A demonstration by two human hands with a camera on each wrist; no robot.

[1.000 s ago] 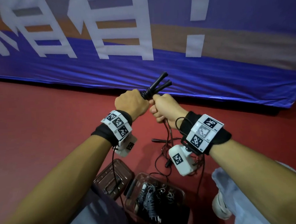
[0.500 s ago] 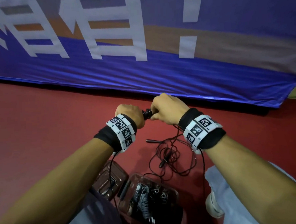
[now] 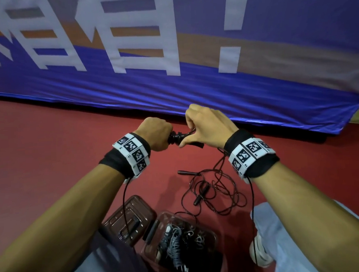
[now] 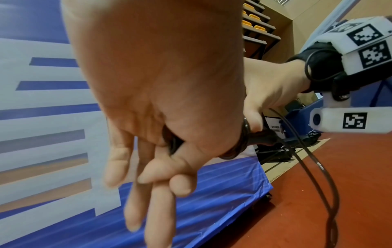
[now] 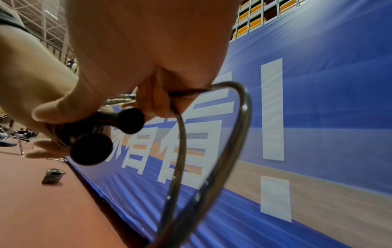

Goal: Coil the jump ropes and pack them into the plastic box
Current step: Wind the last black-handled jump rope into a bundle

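My left hand [image 3: 156,135] grips the two black handles [image 3: 175,137] of a jump rope, held level above the red floor. My right hand [image 3: 190,135] is arched over them and pinches the thin dark cord [image 5: 246,107], which bends in a loop past the two round handle ends [image 5: 129,120]. From there the cord [image 4: 318,167] hangs to the floor. A second rope [image 3: 215,188] lies loose and tangled below my hands. The clear plastic box [image 3: 214,236] stands near my legs with coiled ropes inside.
The box lid [image 3: 128,214] lies beside the box on its left. A blue banner [image 3: 192,88] runs along the floor just beyond my hands. My knee [image 3: 285,224] and white shoe [image 3: 259,253] are right of the box.
Both hands have dropped lower. The handles, which pointed upward a second ago, now lie level in my left fist, and my right hand has rolled over them with the cord.
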